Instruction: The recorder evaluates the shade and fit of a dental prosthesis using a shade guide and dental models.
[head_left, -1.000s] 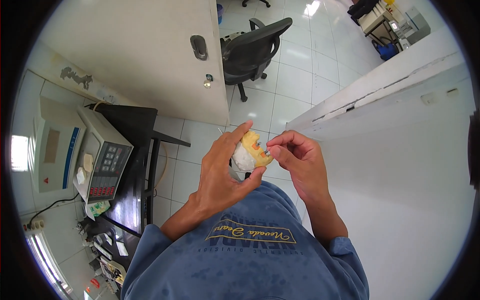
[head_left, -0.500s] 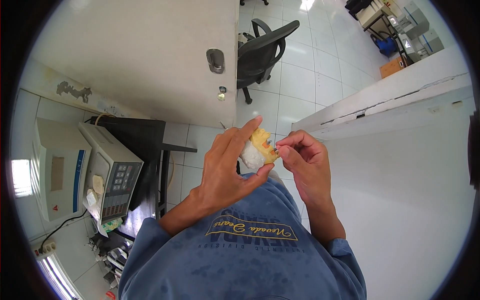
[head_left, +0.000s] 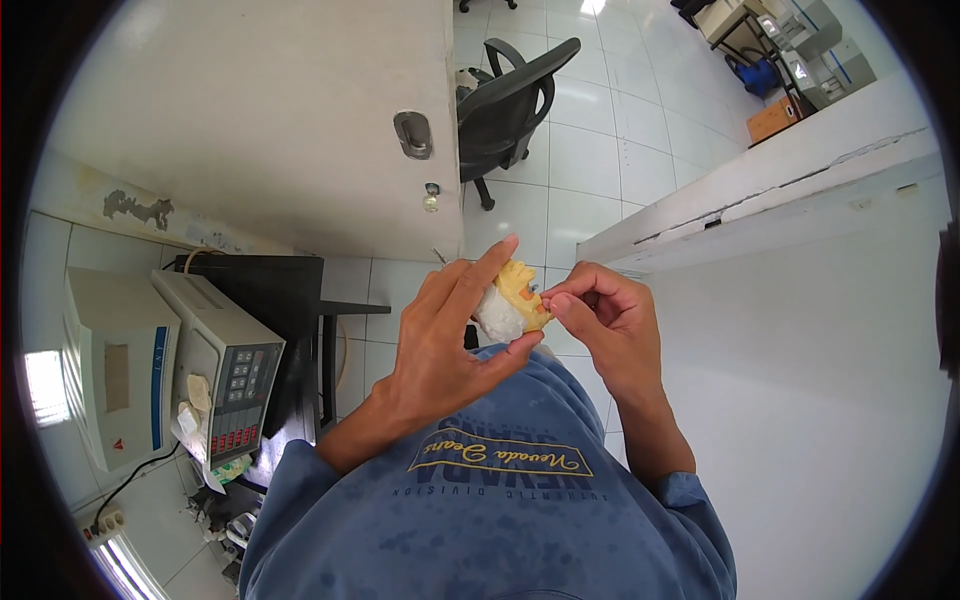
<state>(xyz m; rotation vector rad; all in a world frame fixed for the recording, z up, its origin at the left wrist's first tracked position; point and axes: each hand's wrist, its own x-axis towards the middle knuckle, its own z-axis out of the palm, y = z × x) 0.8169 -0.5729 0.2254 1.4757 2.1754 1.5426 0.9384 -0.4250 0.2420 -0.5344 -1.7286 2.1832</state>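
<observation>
- We see a dental model point(head_left: 503, 316), white at the base with a yellow arch point(head_left: 516, 281), held up between the two hands in front of the body.
- Our left hand point(head_left: 432, 335) has hold of it in a wide curved grip, fingers along the far side and thumb on the near side. We think this span steadies the piece while leaving the yellow edge bare toward the other hand.
- Our right hand point(head_left: 618, 318) is bent in, thumb and forefinger nearly meeting at that edge; whether they pinch something small, we cannot tell. The other fingers curl back, probably to keep out of the way.
- Between the fingertips of both hands, orange patches point(head_left: 527, 294) and a greyish bit point(head_left: 535, 287) show on the arch.
- A thin metal tip point(head_left: 438, 256) juts out past our left knuckles; what it belongs to is hidden.
- Below both hands is our blue shirt point(head_left: 490, 535); holding the model clear of it likely gives the fingers room.
- Left of the left hand, a keypad machine point(head_left: 238, 375) bears pale pieces point(head_left: 198, 393), perhaps laid there as a handy shelf.
- Beyond the left hand stands a door point(head_left: 280, 110); beyond both hands, a black chair point(head_left: 518, 82).
</observation>
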